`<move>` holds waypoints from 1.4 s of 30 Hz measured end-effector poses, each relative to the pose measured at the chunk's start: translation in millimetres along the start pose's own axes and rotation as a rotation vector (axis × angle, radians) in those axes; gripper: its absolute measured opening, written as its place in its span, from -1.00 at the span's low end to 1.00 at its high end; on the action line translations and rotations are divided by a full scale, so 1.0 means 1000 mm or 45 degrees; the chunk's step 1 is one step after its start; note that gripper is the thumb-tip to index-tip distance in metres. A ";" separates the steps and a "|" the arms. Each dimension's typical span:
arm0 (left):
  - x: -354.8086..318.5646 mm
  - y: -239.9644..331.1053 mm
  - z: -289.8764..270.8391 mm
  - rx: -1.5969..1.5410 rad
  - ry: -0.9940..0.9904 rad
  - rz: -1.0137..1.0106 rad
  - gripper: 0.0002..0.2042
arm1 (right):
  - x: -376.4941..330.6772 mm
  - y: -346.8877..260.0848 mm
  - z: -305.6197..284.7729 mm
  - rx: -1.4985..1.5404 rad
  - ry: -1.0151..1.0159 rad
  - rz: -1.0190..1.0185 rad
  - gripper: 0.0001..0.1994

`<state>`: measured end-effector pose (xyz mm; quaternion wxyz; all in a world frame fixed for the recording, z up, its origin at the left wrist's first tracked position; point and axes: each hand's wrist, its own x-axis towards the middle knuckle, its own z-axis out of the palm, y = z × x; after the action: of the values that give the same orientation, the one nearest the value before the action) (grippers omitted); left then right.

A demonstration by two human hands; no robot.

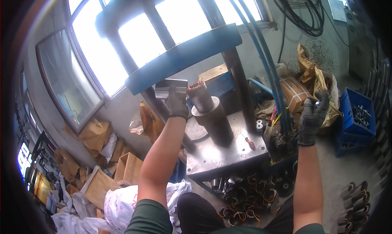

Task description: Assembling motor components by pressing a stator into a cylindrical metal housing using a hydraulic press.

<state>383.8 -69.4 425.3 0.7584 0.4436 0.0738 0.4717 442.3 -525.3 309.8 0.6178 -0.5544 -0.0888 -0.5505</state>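
My left hand (177,102), in a dark glove, is closed on a shiny metal cylinder (162,89) lying sideways beneath the blue crossbeam (183,58) of a press. Just right of it, a stator (200,98) with reddish windings at its top stands on a thick steel post (214,125). That post rises from the press's metal table (208,160). My right hand (312,117), gloved too, is raised at the right, away from the press. Its fingers are curled around a small shiny thing I cannot make out.
A red-handled screwdriver (250,143) lies on the press table. Blue hoses (265,62) run down the press's right side. Blue bins (357,119) of metal parts stand at the right. Several stators with yellow wires (245,197) sit below the table; wooden boxes (127,168) and white sacks (120,203) lie left.
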 end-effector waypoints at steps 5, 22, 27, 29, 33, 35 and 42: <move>0.029 0.001 0.019 0.089 -0.152 -0.185 -0.54 | -0.001 -0.008 0.000 -0.044 -0.009 0.002 -0.41; 0.056 -0.016 0.084 0.371 -0.393 -0.629 -0.77 | 0.007 0.003 -0.019 -0.012 0.006 -0.002 -0.58; 0.083 0.023 0.067 0.711 -0.655 -0.294 -0.70 | 0.008 -0.003 -0.006 0.008 -0.007 0.128 -0.82; 0.073 0.019 0.069 0.726 -0.721 -0.159 -0.67 | 0.015 -0.007 -0.014 -0.044 -0.055 0.145 -0.86; 0.050 0.020 0.067 0.704 -0.758 0.025 -0.57 | 0.036 -0.031 -0.035 -0.172 -0.234 0.109 -0.88; 0.040 0.020 0.061 0.701 -0.733 0.063 -0.51 | 0.042 -0.044 -0.042 -0.201 -0.330 0.133 -0.87; 0.031 0.012 0.046 0.593 -0.722 0.189 -0.38 | 0.049 -0.060 -0.051 -0.323 -0.589 0.169 -0.82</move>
<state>417.1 -71.3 471.7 0.5914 0.7213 -0.0662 0.3544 388.4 -580.8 361.6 0.5414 -0.7430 -0.1213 -0.3743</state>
